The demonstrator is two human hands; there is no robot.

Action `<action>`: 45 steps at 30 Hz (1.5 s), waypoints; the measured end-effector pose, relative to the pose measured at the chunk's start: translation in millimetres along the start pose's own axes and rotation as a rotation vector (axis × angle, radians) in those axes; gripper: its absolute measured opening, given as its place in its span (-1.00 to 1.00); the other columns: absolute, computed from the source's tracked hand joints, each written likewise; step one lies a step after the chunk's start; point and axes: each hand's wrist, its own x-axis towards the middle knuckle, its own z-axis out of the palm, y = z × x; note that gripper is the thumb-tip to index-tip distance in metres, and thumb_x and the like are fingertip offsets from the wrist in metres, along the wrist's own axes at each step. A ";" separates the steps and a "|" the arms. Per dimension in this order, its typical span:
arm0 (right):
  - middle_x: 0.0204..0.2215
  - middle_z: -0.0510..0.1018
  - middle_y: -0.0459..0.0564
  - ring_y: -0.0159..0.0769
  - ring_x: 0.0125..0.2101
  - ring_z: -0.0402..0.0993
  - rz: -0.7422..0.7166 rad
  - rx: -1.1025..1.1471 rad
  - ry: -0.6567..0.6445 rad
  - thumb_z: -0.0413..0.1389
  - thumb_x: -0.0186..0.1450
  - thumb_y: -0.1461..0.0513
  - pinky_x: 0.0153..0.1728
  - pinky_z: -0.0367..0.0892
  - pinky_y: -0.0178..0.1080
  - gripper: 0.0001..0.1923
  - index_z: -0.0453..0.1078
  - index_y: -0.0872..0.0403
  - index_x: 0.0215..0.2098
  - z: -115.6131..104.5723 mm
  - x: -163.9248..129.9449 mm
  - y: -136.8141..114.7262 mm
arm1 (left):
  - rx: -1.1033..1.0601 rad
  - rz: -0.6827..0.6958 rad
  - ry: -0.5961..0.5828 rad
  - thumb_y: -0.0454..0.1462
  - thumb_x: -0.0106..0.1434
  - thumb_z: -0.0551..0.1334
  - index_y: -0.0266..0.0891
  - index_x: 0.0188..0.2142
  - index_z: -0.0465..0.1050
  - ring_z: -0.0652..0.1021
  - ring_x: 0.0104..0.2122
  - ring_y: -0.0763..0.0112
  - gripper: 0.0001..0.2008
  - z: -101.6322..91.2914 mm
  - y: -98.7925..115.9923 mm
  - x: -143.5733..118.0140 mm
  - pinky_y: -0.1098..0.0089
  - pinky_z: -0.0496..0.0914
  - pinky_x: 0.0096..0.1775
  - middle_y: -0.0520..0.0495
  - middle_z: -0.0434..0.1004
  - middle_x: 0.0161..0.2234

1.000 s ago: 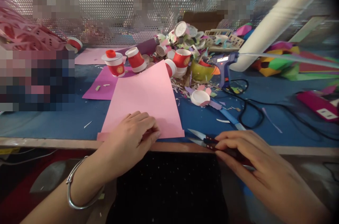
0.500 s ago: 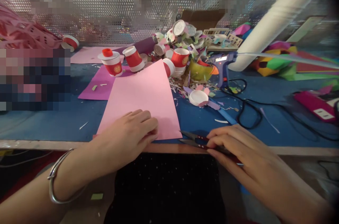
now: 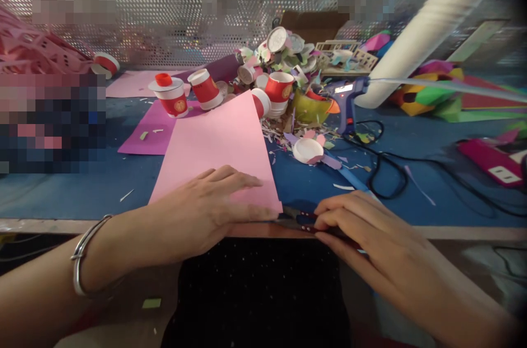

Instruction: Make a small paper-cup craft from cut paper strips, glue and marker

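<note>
A pink sheet of paper [image 3: 218, 139] lies at the table's front edge, partly over a purple sheet [image 3: 152, 134]. Flat across its lower part is my left hand [image 3: 209, 194], fingers stretched out and the thumb reaching to the near right corner. My right hand [image 3: 362, 227] grips a pair of thread snips [image 3: 304, 222] by the handles. Their blades point left at that corner, and the tips are partly hidden by the paper and my thumb.
Red-and-white paper cups [image 3: 175, 101] stand behind the sheet, beside a heap of paper scraps [image 3: 284, 57]. A blue glue gun [image 3: 348, 98] with a black cord [image 3: 387, 158] stands to the right. A white lid [image 3: 308, 150] lies before it. A person sits at the left, blurred.
My left hand has uncurled, its fingers and thumb now extended rightward to the paper's corner. The snips have moved slightly left, their tips now overlapping the corner.
</note>
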 end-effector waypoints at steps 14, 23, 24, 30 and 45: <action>-0.24 0.56 0.04 -0.22 -0.19 0.51 -0.150 -0.092 0.027 -0.06 0.51 0.34 -0.07 0.38 -0.16 -0.75 0.44 0.08 -0.19 -1.0 8.5 0.0 | -0.017 0.051 -0.095 -0.29 0.42 0.03 0.12 0.41 0.15 0.05 0.46 0.07 -0.40 7.2 -18.8 8.5 -0.10 -0.05 0.40 0.03 -0.01 0.48; -0.20 0.54 0.04 -0.21 -0.20 0.50 -0.110 -0.068 0.005 -0.04 0.51 0.28 -0.08 0.40 -0.13 -0.76 0.47 0.05 -0.18 -1.2 7.0 1.3 | -0.009 0.062 -0.065 -0.28 0.44 0.00 0.12 0.42 0.12 0.05 0.46 0.10 -0.41 9.7 -18.6 5.3 -0.12 -0.07 0.40 -0.02 -0.01 0.48; -0.20 0.53 0.04 -0.20 -0.20 0.49 -0.100 -0.061 0.010 -0.04 0.51 0.28 -0.06 0.39 -0.12 -0.77 0.47 0.04 -0.18 0.0 6.2 1.5 | -0.018 0.062 -0.058 -0.28 0.44 0.01 0.10 0.42 0.13 0.05 0.46 0.09 -0.41 9.4 -18.3 5.1 -0.12 -0.07 0.40 -0.02 -0.02 0.49; -0.16 0.49 0.06 -0.21 -0.20 0.43 -0.057 -0.046 -0.025 -0.03 0.50 0.29 -0.09 0.36 -0.12 -0.79 0.46 0.04 -0.15 5.5 2.6 1.4 | -0.055 0.080 -0.033 -0.22 0.45 0.03 0.07 0.41 0.17 0.07 0.46 0.04 -0.45 10.8 -17.8 3.3 -0.17 -0.07 0.39 -0.03 -0.04 0.49; -0.15 0.48 0.05 -0.22 -0.18 0.42 -0.053 -0.045 -0.041 -0.04 0.49 0.30 -0.20 0.35 -0.21 -0.77 0.47 0.03 -0.14 4.1 0.8 -0.2 | -0.006 0.051 -0.066 -0.05 0.51 0.03 0.09 0.44 0.08 0.04 0.46 -0.01 -0.45 11.0 -15.4 4.0 -0.14 -0.10 0.39 -0.10 -0.04 0.49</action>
